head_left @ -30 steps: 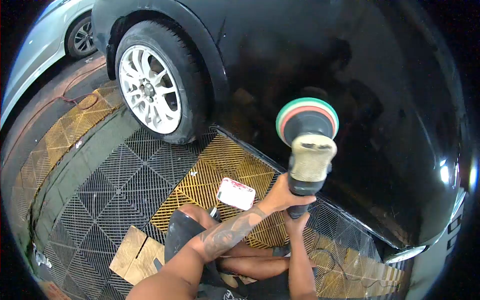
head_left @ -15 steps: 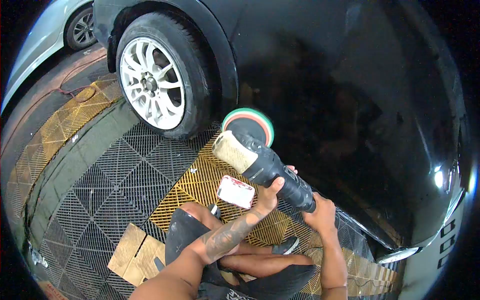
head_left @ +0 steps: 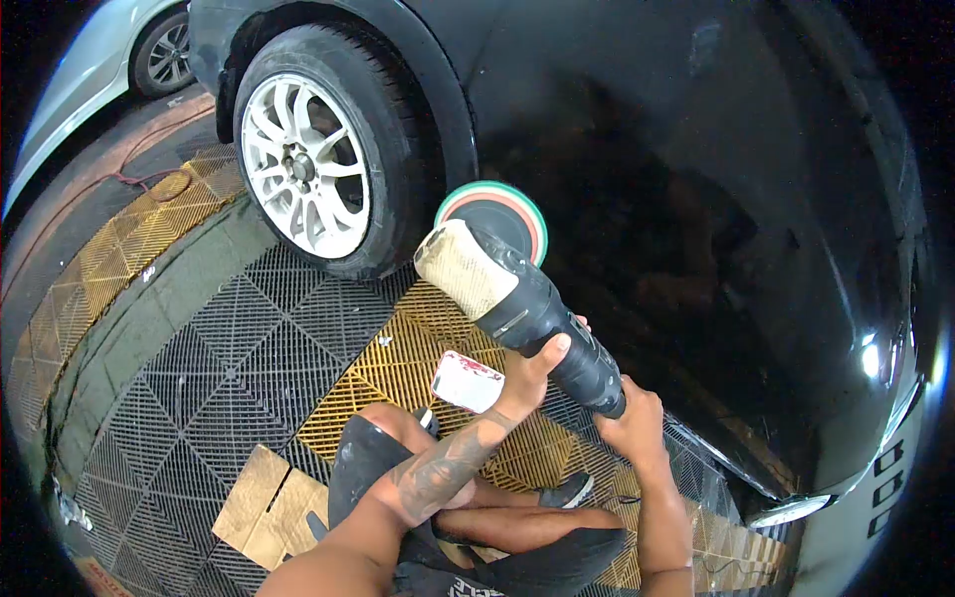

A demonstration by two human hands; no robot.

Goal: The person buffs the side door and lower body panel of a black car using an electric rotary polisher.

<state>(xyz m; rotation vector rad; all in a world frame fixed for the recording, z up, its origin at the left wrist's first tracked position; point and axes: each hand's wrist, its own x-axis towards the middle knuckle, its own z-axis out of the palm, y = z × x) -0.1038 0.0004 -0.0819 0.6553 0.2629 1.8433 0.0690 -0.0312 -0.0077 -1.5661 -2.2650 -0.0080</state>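
A black power polisher (head_left: 537,313) with a cream cover on its head is held in both hands. Its round pad (head_left: 517,214), edged green, white and orange, lies against the lower side of the black car (head_left: 637,149), just right of the wheel arch. My left hand (head_left: 534,373) is wrapped round the middle of the tool's body from below, thumb on the near side. Around the rear end of the handle, my right hand (head_left: 635,423) is closed.
A white-spoked wheel (head_left: 303,167) stands left of the pad. On the black and yellow grid floor (head_left: 239,348) lie a white tray with red marks (head_left: 468,382) and cardboard (head_left: 261,497). A red cable (head_left: 124,179) and a silver car (head_left: 90,80) are at upper left.
The polisher has swung from the middle of the panel leftward to beside the wheel arch, its body now slanting. Since the last half second, the pad has risen slightly. My right hand has moved right.
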